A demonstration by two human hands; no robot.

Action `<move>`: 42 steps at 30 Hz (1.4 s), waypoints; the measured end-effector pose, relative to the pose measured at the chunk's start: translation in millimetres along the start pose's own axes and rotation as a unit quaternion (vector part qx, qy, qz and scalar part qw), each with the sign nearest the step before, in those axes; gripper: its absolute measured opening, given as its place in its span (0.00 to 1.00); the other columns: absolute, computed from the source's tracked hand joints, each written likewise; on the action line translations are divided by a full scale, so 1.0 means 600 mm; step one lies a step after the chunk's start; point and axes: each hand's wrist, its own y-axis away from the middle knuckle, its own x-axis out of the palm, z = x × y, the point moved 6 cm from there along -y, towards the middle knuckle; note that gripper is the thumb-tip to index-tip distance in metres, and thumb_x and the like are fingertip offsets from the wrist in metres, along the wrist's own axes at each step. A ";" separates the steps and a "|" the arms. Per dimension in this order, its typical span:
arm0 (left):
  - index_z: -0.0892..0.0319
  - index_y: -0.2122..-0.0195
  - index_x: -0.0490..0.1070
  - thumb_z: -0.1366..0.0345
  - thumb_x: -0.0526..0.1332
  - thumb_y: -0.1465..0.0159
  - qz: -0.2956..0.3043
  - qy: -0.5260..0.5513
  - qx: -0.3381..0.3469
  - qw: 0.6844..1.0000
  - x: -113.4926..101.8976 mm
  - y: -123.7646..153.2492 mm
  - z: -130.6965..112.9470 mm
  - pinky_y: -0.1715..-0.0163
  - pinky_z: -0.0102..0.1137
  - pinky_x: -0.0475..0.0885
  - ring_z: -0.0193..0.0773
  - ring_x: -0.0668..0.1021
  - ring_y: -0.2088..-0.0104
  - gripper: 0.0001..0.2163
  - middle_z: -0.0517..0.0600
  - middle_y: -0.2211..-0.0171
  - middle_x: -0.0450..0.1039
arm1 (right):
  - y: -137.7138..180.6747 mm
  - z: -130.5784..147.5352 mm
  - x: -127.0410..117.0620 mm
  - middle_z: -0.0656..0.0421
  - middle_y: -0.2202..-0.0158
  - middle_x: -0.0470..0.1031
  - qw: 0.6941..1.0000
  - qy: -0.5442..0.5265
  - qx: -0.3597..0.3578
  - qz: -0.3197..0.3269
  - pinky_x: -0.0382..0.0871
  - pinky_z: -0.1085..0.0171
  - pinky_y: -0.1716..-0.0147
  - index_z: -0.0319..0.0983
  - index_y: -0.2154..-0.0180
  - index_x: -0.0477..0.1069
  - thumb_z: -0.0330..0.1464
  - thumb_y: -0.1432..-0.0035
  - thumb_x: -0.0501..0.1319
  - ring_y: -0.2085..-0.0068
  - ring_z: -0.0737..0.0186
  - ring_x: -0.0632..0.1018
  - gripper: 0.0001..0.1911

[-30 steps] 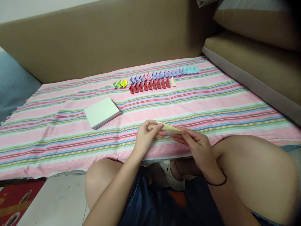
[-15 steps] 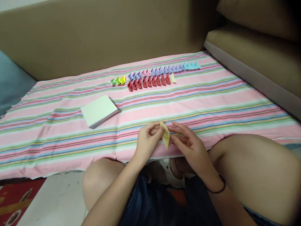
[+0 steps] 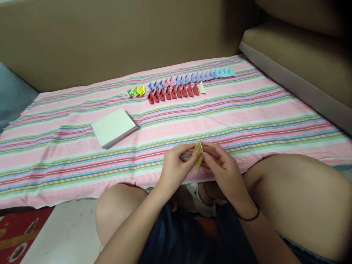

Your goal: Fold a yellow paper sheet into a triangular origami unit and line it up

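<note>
A small folded piece of pale yellow paper stands almost upright between my two hands, just above the near edge of the striped cloth. My left hand pinches its left side with thumb and fingers closed. My right hand pinches its right side the same way; a dark band circles that wrist. Both hands hover over my lap, in front of my bare knees.
A stack of white paper squares lies on the pink striped cloth to the left. Farther back sit two rows of small folded paper pieces, green, yellow, purple, pink, blue and red. Brown cushions rise at the right.
The yellow paper lay flat and sideways between my hands; it has been turned upright and both hands have closed in on it. The view has tilted down a little.
</note>
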 end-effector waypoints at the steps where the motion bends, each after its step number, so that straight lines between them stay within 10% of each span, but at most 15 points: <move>1: 0.58 0.55 0.76 0.63 0.63 0.40 0.001 -0.010 0.009 1.000 0.000 0.001 -0.002 0.63 0.29 0.76 0.40 0.80 0.60 0.12 0.52 0.57 0.78 | 0.000 -0.001 0.000 0.54 0.49 0.75 1.000 -0.008 0.005 0.000 0.74 0.57 0.53 0.43 0.53 0.69 0.39 0.43 0.61 0.49 0.56 0.76 0.16; 36: 0.58 0.57 0.77 0.65 0.63 0.40 0.033 0.038 0.002 0.999 0.021 0.006 -0.002 0.63 0.27 0.77 0.39 0.81 0.61 0.11 0.52 0.59 0.78 | -0.010 0.023 -0.024 0.54 0.69 0.80 0.965 0.232 -0.021 -0.118 0.74 0.61 0.68 0.39 0.67 0.75 0.38 0.45 0.59 0.66 0.54 0.81 0.10; 42: 0.59 0.58 0.77 0.67 0.63 0.41 0.002 -0.004 0.029 1.000 0.013 0.005 -0.003 0.63 0.26 0.77 0.39 0.80 0.59 0.10 0.52 0.59 0.78 | -0.015 0.015 -0.013 0.54 0.63 0.80 0.989 0.133 -0.002 -0.070 0.76 0.62 0.63 0.36 0.60 0.75 0.30 0.50 0.60 0.62 0.56 0.81 0.14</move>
